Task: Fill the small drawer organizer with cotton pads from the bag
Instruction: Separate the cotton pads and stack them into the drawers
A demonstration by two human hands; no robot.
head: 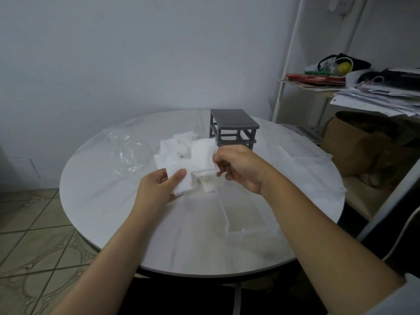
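Pinching white, square, soft-edged cotton pads [202,156]: left hand [156,189] grip few, right hand [241,167] grip stack.

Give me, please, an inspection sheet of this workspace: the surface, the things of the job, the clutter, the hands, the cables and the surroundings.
Surface: round white table.
Job's things: grey organizer frame at the far side, upper slots empty; clear drawer lying out near the front; cotton pads heaped in the middle; clear bag left of them.
Clutter: stacked papers and a red book on the shelf at the right.
Hands: left hand pinches some pads; right hand grips a stack of them.
Cables: white cord-like strip at the right edge; cannot tell what it is.
Surroundings: pale wall, tiled floor, brown paper bag.
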